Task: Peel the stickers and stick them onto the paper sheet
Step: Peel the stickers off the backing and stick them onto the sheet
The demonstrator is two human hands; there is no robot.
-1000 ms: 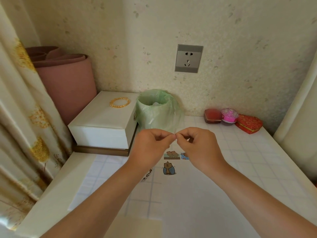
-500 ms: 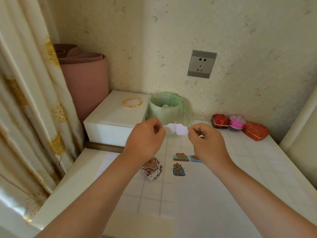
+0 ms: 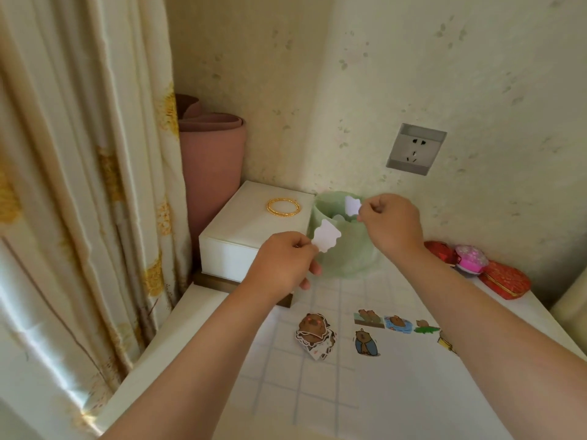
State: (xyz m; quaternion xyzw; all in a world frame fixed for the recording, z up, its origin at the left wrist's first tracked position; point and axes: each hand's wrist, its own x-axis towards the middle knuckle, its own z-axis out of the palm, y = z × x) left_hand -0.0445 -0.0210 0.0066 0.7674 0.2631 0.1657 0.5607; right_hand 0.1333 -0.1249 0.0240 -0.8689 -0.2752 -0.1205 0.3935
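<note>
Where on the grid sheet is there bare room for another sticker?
Bare: white grid-lined paper sheet nearside, below the loose capybara sticker pile; also the strip before the green-bagged bin. Crowded: the stuck capybara sticker row.

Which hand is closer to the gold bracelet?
Left. The left hand is just in front of the gold bracelet; the right hand is off to its right, by the green bin.
</note>
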